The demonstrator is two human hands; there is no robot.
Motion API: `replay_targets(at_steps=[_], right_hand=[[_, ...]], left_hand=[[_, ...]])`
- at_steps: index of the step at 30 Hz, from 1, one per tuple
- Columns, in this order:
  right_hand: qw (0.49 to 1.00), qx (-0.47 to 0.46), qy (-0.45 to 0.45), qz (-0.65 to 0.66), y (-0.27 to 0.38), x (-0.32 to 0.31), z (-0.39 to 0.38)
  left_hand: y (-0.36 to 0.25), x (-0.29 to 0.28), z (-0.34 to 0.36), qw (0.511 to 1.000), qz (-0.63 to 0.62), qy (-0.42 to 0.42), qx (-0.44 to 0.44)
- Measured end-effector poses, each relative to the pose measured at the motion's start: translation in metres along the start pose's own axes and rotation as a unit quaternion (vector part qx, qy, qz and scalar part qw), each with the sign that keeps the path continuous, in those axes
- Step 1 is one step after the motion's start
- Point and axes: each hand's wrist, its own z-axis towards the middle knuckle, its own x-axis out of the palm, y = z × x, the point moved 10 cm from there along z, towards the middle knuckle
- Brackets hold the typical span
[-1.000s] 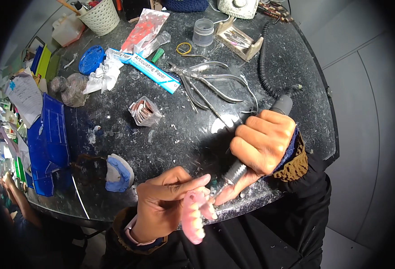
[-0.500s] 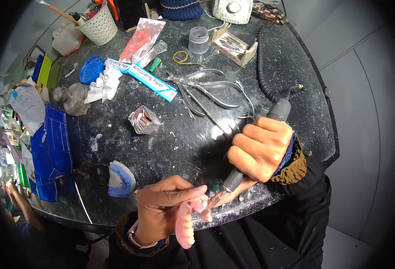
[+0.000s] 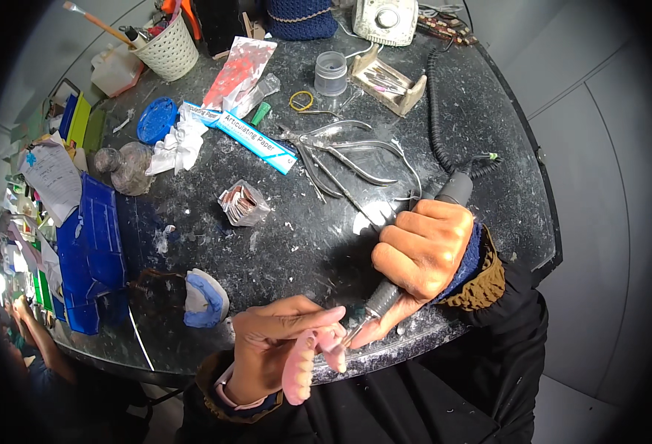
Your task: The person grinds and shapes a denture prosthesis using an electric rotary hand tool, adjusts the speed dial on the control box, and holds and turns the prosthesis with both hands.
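Between the thumb and fingers of my left hand (image 3: 281, 333) is a pink denture (image 3: 298, 370) with a row of cream teeth, held over the near table edge. My right hand (image 3: 423, 251) is wrapped round a dark rotary handpiece (image 3: 383, 297), tilted so its metal bit (image 3: 355, 333) meets or nearly meets the denture's right side; exact contact cannot be made out. The handpiece's coiled black cord (image 3: 435, 111) runs up from its far end. Left of my left hand stands a dental cast (image 3: 206, 298) in white and blue.
Beyond my hands lie metal pliers (image 3: 340, 148), a blue-white paper box (image 3: 259, 143) and a small clear container (image 3: 243, 203). Blue trays (image 3: 93, 244) line the left side. Farther back are a white pen basket (image 3: 167, 53), a jar (image 3: 331, 74), a bur holder (image 3: 389, 85) and a control box (image 3: 385, 21).
The denture has tilted slightly and its lower end has shifted left. My right hand has moved a little left with the handpiece. The whole view has shifted slightly.
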Motion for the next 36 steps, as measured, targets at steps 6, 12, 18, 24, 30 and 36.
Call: replay_targets(at_steps=[6, 12, 18, 24, 30, 36], right_hand=[[1.0, 0.011, -0.003, 0.007, -0.0019, 0.0029, -0.0013], [1.0, 0.011, 0.012, 0.021, -0.0002, 0.0045, 0.0005], [0.999, -0.015, 0.011, 0.026, 0.0049, 0.0052, -0.0002], [0.999, -0.003, 0.022, 0.029, 0.003, 0.0076, 0.0004], [1.0, 0.014, 0.005, 0.026, -0.0004, 0.0067, -0.0002], [1.0, 0.016, -0.01, 0.016, 0.0001, 0.0041, 0.0019]], left_hand=[[0.0025, -0.0031, -0.0008, 1.0, -0.009, -0.015, -0.022], [-0.003, -0.0029, 0.0009, 0.997, 0.063, 0.002, 0.032], [-0.002, -0.0063, 0.0001, 0.999, 0.027, -0.006, 0.019], [-0.0007, -0.0082, -0.0004, 1.0, 0.019, -0.003, 0.021], [-0.0006, -0.0059, 0.0002, 1.0, 0.012, 0.002, 0.02], [-0.0007, -0.0039, 0.0006, 1.0, 0.017, 0.0, -0.003]])
